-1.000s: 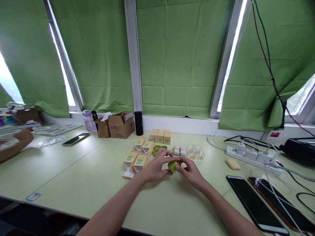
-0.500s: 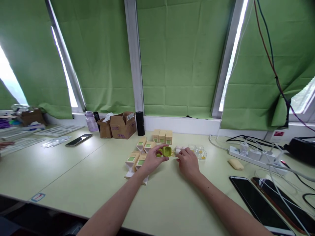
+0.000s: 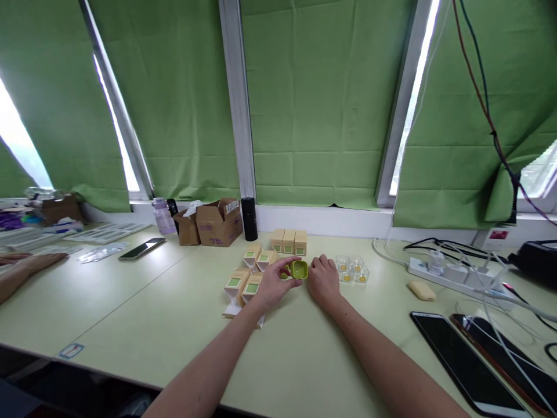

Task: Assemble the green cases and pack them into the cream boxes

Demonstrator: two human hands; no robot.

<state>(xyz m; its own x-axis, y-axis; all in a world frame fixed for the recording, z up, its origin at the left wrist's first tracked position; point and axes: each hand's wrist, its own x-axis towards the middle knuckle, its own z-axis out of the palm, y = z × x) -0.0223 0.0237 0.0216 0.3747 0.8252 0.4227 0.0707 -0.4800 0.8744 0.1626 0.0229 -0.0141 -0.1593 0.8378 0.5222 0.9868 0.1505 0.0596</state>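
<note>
My left hand (image 3: pixel 272 283) is closed round a small green square container (image 3: pixel 299 269), holding it on its side with the open mouth facing me. My right hand (image 3: pixel 324 280) sits just to the right of it, fingers curled over something small that I cannot make out. Tan cartons with green labels (image 3: pixel 243 283) lie to the left of my hands, some with flaps open. Three closed tan cartons (image 3: pixel 288 241) stand in a row behind. Small clear cups with yellow contents (image 3: pixel 353 269) sit to the right.
Two brown cardboard boxes (image 3: pixel 213 222), a black cylinder (image 3: pixel 249 218) and a lilac bottle (image 3: pixel 162 215) stand by the window sill. A phone (image 3: pixel 141 248) lies left; two dark phones (image 3: pixel 474 360) lie right, near a power strip (image 3: pixel 452 273) with cables. Another person's hand (image 3: pixel 26 266) rests far left.
Both hands moved away from me toward the cartons. The green container came apart from my right hand and now lies in my left with its opening showing. My right hand reached to the small items.
</note>
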